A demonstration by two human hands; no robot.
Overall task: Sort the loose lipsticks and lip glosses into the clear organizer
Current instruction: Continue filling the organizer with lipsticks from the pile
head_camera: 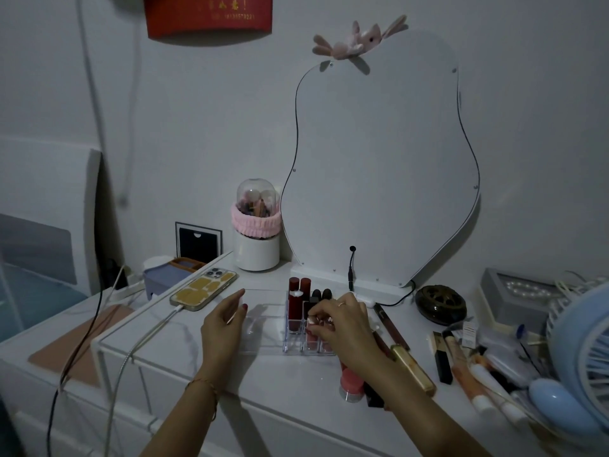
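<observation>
The clear organizer [263, 328] stands on the white dresser in the middle of the view. Its right-hand slots hold several upright lipsticks, two tall red ones [298, 296] at the back. My left hand [225, 324] rests against the organizer's left side, fingers curled on its clear wall. My right hand [342, 321] is over the front right slots, fingertips pinched on a small pinkish lip gloss [311, 338] that stands in a slot. Loose ones lie to the right: a gold tube [413, 367], a coral tube [351, 382] and a black one [443, 364].
A phone [204, 289] on a charging cable lies left of the organizer. A brush holder [257, 239] and wavy mirror [379, 166] stand behind. A dark round box [441, 305], a grey box [514, 300], cosmetics clutter and a blue fan [583, 351] crowd the right.
</observation>
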